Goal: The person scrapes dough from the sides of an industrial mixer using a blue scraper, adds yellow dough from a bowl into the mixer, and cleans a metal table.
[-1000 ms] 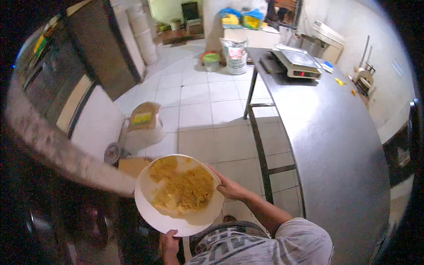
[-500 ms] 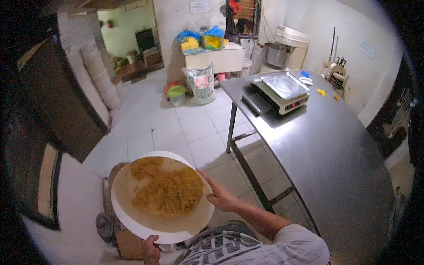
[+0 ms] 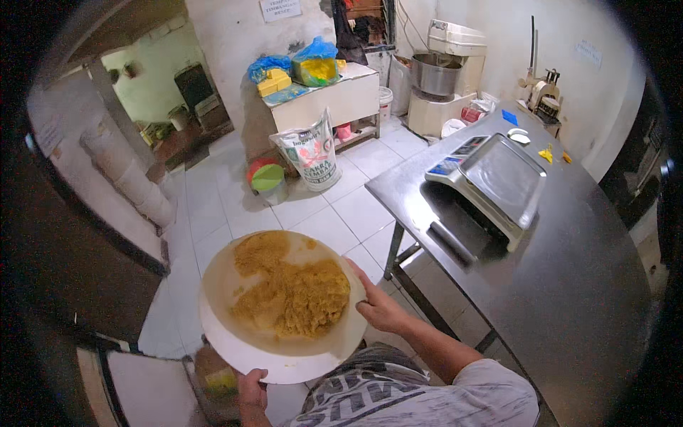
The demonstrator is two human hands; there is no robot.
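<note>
A wide white basin (image 3: 213, 324) is carried in front of my body, tipped a little so its inside shows. Crumbly yellow-brown mixture (image 3: 306, 299) lies in it, heaped at the right and spread thinner at the upper left. My right hand (image 3: 380, 306) grips the basin's right rim, thumb on the inner side and fingers behind. At the near rim my left hand (image 3: 253, 391) holds on with its thumb over the edge; its other fingers are mostly hidden beneath.
A steel table (image 3: 569, 313) runs along the right, bearing a scale (image 3: 498, 185) and a dark roller-shaped thing (image 3: 453, 242). Ahead on the tiled floor stand a flour sack (image 3: 313, 156) and a green-topped bucket (image 3: 269, 183). Behind them are a white bench (image 3: 327, 103) and a dough mixer (image 3: 437, 78).
My view has moved forward and turned; the table, scale and sack appear larger and closer. The basin stays in both hands and sits slightly further right in the view.
</note>
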